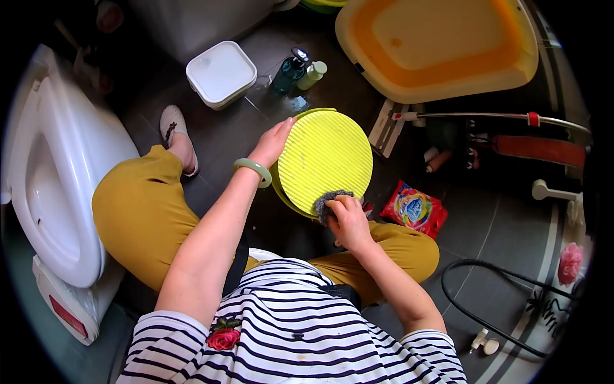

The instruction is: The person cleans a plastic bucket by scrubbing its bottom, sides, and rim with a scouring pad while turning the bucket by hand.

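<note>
A round, ribbed, yellow-green disc (325,160) faces up between my knees, with a rim of the same colour showing behind it. My left hand (274,142), a pale green bangle (253,169) at its wrist, grips the upper left edge; its fingertips are partly hidden. In my right hand (350,224) is a dark grey scouring pad (329,203), pressed against the disc's lower edge. I cannot tell whether the disc is a lid, a washboard or the base of a basin.
A white lidded tub (221,72), a dark pump bottle (291,70) and a small green bottle (312,75) stand ahead. A red packet (416,210) lies right, near a black hose (473,265). The toilet (77,211) is left; an orange-and-cream folding tub (441,45) leans at the back.
</note>
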{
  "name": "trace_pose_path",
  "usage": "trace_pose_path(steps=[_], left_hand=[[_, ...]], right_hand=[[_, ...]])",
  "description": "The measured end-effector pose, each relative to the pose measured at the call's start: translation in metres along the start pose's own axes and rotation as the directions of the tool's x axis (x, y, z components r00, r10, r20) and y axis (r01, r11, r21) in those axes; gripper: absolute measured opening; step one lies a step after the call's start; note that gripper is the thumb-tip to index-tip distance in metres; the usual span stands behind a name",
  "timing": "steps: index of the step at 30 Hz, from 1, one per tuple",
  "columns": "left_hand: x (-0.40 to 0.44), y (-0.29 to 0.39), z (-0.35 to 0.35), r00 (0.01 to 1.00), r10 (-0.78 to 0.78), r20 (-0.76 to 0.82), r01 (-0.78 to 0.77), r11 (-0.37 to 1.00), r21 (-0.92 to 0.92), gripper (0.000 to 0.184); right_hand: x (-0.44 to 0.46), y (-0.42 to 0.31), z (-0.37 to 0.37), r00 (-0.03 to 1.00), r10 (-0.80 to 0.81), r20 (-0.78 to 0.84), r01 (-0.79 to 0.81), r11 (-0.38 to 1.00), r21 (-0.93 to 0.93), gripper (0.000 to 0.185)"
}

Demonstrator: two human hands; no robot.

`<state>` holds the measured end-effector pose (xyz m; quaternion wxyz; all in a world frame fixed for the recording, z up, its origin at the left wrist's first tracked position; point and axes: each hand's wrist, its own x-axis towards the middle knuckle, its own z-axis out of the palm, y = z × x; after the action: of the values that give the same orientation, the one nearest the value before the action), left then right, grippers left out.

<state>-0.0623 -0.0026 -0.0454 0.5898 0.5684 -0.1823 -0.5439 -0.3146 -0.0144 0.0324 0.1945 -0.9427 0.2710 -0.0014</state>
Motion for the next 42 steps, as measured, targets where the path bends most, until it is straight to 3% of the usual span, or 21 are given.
trace_pose_path(steps=[3,5,6,8,14,17,21,24,27,29,31,33,36,37,41,42], left_hand=[[0.003,0.002,-0.002,1.0,-0.002,-0.014,0.002,0.999,0.048,0.051],[0.003,0.007,-0.005,0.999,0.034,0.013,-0.036,0.976,0.215,0.051],[0.004,0.009,-0.008,1.0,0.027,0.012,-0.029,0.976,0.215,0.051],[0.008,0.016,-0.014,0.981,-0.125,0.148,0.079,0.956,0.283,0.052],[-0.004,0.044,-0.017,0.927,-0.351,0.131,0.32,0.924,0.211,0.067],[0.002,0.039,-0.027,0.908,-0.361,0.212,0.329,0.929,0.171,0.07],[-0.001,0.045,-0.031,0.917,-0.341,0.208,0.321,0.939,0.124,0.073],[0.0,0.034,-0.047,0.919,-0.346,0.186,0.356,0.934,-0.02,0.076],[0.004,0.014,-0.069,0.917,-0.354,-0.184,0.297,0.913,-0.28,0.068],[0.013,0.001,-0.081,0.828,-0.354,-0.434,0.17,0.898,-0.406,0.059],[0.011,0.005,-0.081,0.787,-0.308,-0.535,0.06,0.901,-0.43,0.052],[0.008,0.013,-0.074,0.813,-0.28,-0.51,0.023,0.892,-0.452,0.048],[0.011,0.017,-0.065,0.841,-0.264,-0.472,0.005,0.877,-0.481,0.046],[0.012,0.017,-0.062,0.837,-0.275,-0.473,0.009,0.871,-0.491,0.046],[0.016,0.015,-0.055,0.843,-0.281,-0.459,0.003,0.856,-0.518,0.044],[0.019,0.013,-0.055,0.828,-0.273,-0.489,-0.025,0.855,-0.518,0.041]], right_hand=[[0.002,-0.003,0.005,0.999,-0.042,0.023,0.041,0.999,0.016,0.038],[0.005,-0.003,0.007,0.999,-0.04,0.026,0.039,0.999,0.031,0.037],[0.008,-0.002,0.008,0.998,-0.066,0.024,0.065,0.996,0.057,0.037],[0.018,-0.004,0.008,0.995,-0.094,0.023,0.091,0.992,0.084,0.036],[0.066,-0.038,0.018,0.992,-0.124,-0.006,0.123,0.973,0.194,0.035],[0.077,-0.048,0.022,0.992,-0.123,-0.02,0.125,0.974,0.189,0.034],[0.092,-0.059,0.037,0.986,-0.115,-0.123,0.133,0.98,0.145,0.031],[0.111,-0.065,0.049,0.979,-0.107,-0.174,0.115,0.992,0.041,0.029],[0.121,-0.063,0.041,0.971,-0.087,-0.224,0.126,0.978,0.165,0.025],[0.126,-0.058,0.031,0.959,0.216,-0.185,-0.104,0.871,0.48,0.025],[0.121,-0.036,0.008,0.923,0.367,-0.113,-0.222,0.751,0.622,0.028],[0.098,0.001,-0.005,0.905,0.395,-0.156,-0.233,0.768,0.596,0.027],[0.043,0.054,-0.018,0.891,0.45,-0.051,-0.405,0.842,0.356,0.024],[0.027,0.06,-0.019,0.851,0.522,0.052,-0.503,0.782,0.368,0.025],[0.013,0.05,-0.005,0.993,0.117,0.024,-0.118,0.992,0.034,0.027],[0.023,0.038,-0.004,0.995,0.082,0.049,-0.085,0.994,0.073,0.027]])
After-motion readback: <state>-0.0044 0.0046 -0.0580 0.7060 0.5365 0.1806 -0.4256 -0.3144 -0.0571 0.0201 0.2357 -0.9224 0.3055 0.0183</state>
